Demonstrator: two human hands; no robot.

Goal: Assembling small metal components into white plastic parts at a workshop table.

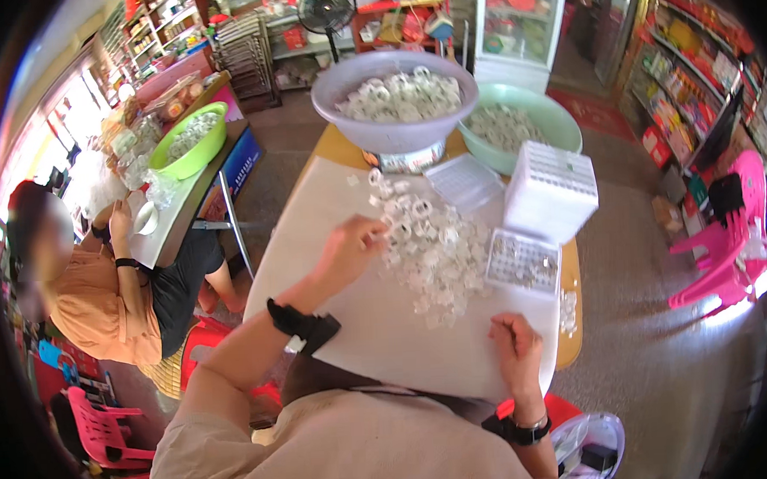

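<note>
My left hand (350, 251) reaches over the table to the left edge of a loose pile of small clear and white plastic pieces (440, 267). Its fingertips are pinched together beside some white ring-shaped pieces (415, 207); whatever they hold is too small to name. Near the table's front right, my right hand (517, 347) is closed with the fingers curled in, and its contents are hidden. Just beyond it lies a white compartment tray (523, 263) with small pieces in its cells. Behind that tray rises a tall stack of white trays (551, 189).
A large lavender basin (396, 134) of white rings stands at the table's far end, beside a pale green basin (559, 133). A flat clear tray (464, 183) lies before them. At left, another person (104, 303) sits by a lime-green basin (193, 162). Pink chairs (726, 242) stand right.
</note>
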